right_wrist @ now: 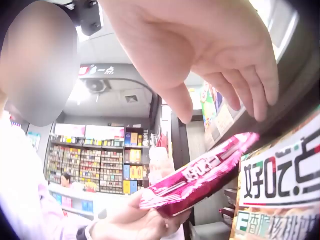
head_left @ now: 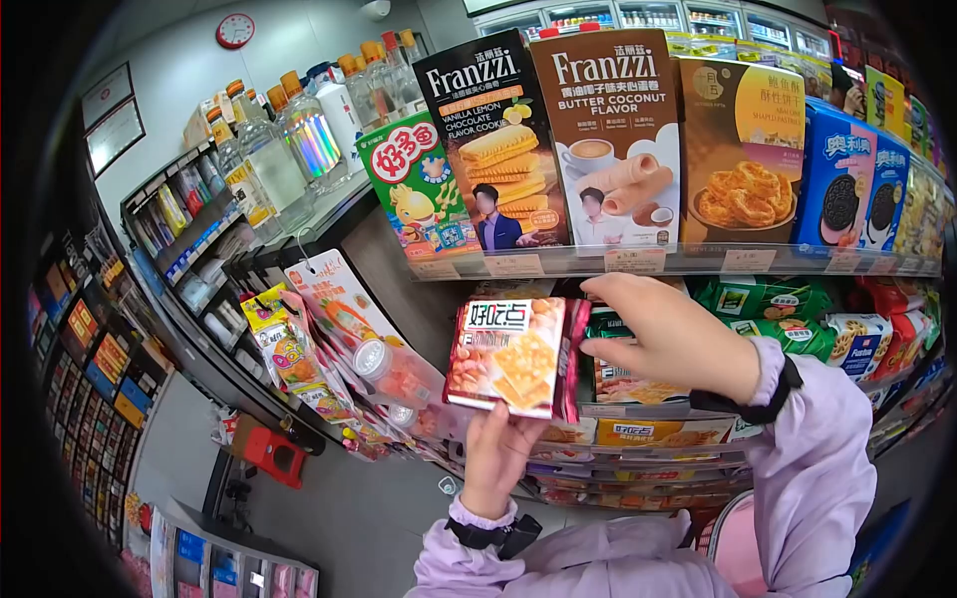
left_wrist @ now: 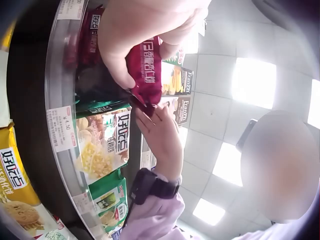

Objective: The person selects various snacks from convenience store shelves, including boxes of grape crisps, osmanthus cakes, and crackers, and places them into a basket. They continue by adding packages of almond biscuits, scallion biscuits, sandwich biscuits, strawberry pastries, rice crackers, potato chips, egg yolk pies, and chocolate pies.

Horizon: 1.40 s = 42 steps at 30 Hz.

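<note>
1. Clock is centred on the packet (head_left: 503, 349), head view. At 9 o'clock, snack bags (head_left: 289, 354) are hung off the unit's side, likely so each can be unhooked singly.
2. At 10 to 11 o'clock, bottles (head_left: 311, 145) are stood upright, caps up; spills and tipping presumably limited that way.
3. At 6 o'clock, the lower edge is gripped by the left hand (head_left: 498, 458), thumb and fingers closed on it. Front is left mostly uncovered and turned up toward the wearer, probably for reading. Packet is held in front of the shelving, off any shelf.
4. At 12 to 1 o'clock, Franzzi boxes (head_left: 608, 130) are stood face-out on a shelf (head_left: 693, 262); price tags are lined up along its lip, seemingly for matching.
5. At 2 to 3 o'clock, the right hand (head_left: 658, 334) is released, fingers spread and slightly bent, nothing grasped. A gap to the packet is seen in the right wrist view; room seems to be left for support or a second grip. Beyond it, green packs (head_left: 788, 337) are laid in rows.
6. Packet look: squarish, flat, soft wrap. Pale front at left and centre, printed with bold dark lettering and square biscuits; deep red border. Right edge is glossy, crinkled. Pale lettering is carried on the red side. No tear visible.
</note>
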### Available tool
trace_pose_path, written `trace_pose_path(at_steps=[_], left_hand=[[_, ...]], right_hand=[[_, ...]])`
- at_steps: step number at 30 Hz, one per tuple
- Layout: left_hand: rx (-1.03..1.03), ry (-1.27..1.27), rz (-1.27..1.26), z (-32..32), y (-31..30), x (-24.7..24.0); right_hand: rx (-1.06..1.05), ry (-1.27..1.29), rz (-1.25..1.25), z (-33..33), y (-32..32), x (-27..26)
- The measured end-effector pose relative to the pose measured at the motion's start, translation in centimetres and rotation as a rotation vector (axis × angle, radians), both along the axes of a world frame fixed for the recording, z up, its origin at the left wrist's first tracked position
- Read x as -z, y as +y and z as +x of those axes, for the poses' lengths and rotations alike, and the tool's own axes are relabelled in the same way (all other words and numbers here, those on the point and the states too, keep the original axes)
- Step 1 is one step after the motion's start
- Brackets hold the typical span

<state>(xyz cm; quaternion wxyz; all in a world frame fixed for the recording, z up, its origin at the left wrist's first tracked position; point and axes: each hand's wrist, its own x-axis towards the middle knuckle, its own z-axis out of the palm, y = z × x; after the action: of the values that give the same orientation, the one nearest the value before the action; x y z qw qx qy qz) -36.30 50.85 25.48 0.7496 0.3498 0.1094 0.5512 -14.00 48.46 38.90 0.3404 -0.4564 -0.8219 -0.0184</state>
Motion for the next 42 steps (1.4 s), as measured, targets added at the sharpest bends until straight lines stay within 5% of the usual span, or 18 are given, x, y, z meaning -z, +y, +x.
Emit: trace_pose_path(at_steps=[3,17,26,31,33,42], left_hand=[[-0.079,0.029,-0.045,0.7,2.5,-0.4],[-0.115,0.657,-0.098,2.3,10.1,-3.5],[-0.094,0.417,-0.153,0.7,7.9,-1.9],[-0.042,0.250,-0.200,-1.6,6.9,0.1],[-0.021,0.213,-0.205,-2.1,7.3,0.6],[0.088,0.161,-0.154,-2.1,6.5,0.8]], right_hand=[[-0.004,-0.160,0.168,0.1,-2.3,0.0],[-0.270,0.053,-0.266,-1.5,-3.9,7.0],[0.225,0.263,-0.060,-8.9,2.2,13.2],[0.669,-0.112,0.101,-11.2,6.5,14.3],[0.688,-0.058,-0.074,-11.3,7.1,13.8],[0.793,-0.075,-0.026,-11.2,7.9,13.8]])
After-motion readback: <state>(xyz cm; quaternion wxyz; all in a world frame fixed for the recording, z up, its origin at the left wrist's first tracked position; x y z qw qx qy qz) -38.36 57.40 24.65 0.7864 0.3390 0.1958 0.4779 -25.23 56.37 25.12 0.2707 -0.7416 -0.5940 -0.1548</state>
